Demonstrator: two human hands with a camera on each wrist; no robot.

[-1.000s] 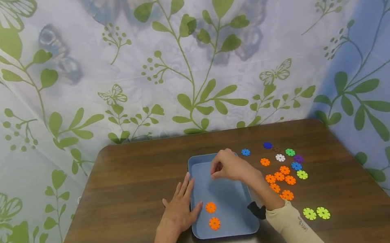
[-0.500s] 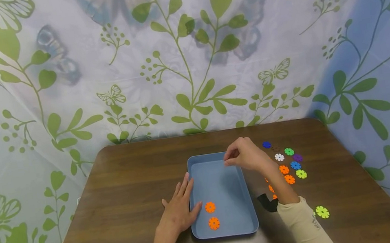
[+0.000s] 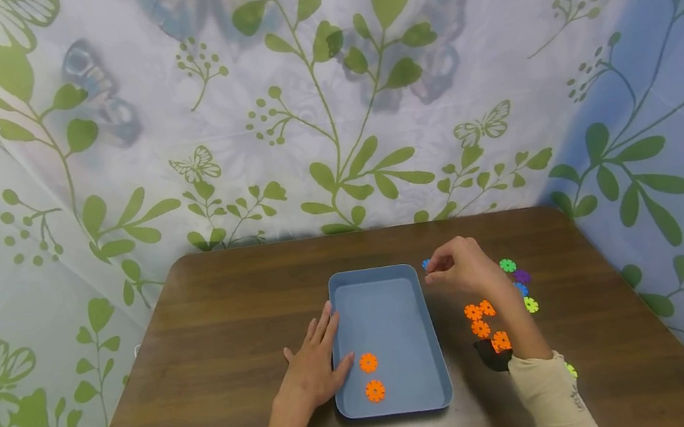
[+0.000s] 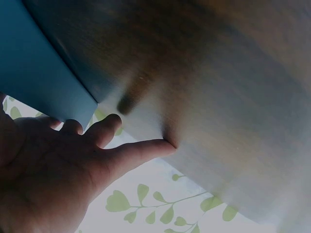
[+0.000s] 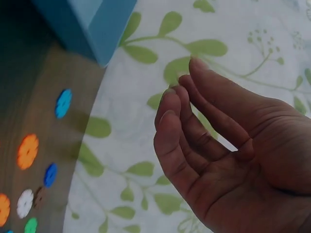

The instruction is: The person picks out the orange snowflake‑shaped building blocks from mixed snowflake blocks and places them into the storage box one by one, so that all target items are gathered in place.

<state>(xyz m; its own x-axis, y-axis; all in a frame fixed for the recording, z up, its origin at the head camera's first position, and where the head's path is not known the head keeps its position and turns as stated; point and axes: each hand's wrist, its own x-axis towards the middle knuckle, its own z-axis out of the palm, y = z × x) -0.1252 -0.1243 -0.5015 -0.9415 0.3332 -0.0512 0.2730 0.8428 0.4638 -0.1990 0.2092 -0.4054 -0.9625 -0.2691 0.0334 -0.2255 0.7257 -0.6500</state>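
My left hand [image 3: 316, 365] lies with fingers spread along the left side of a blue-grey tray [image 3: 380, 280], thumb over its rim. Inside the tray are two orange notched discs [image 3: 368, 362], one in front of the other, near the left wall. My right hand [image 3: 466, 269] hovers right of the tray, its fingers loosely bent and nothing between them. In the head view a light blue notched disc [image 3: 426, 264] peeks out beside its fingertips. The right wrist view shows the gap between thumb and fingers [image 5: 170, 126], with the light blue disc lying apart on the table.
Right of the tray lie several orange discs [image 3: 480, 329], plus green [image 3: 507, 265], purple [image 3: 526, 276] and yellow-green [image 3: 531, 305] ones, some behind my right forearm. White [image 5: 25, 203] and dark blue discs [image 5: 50, 174] show in the right wrist view. A patterned curtain [image 3: 327, 100] hangs behind the wooden table [image 3: 232, 314].
My right hand has moved right, from over the tray to past its right edge, covering some discs and uncovering others. The left hand and the two orange discs in the tray have stayed put.
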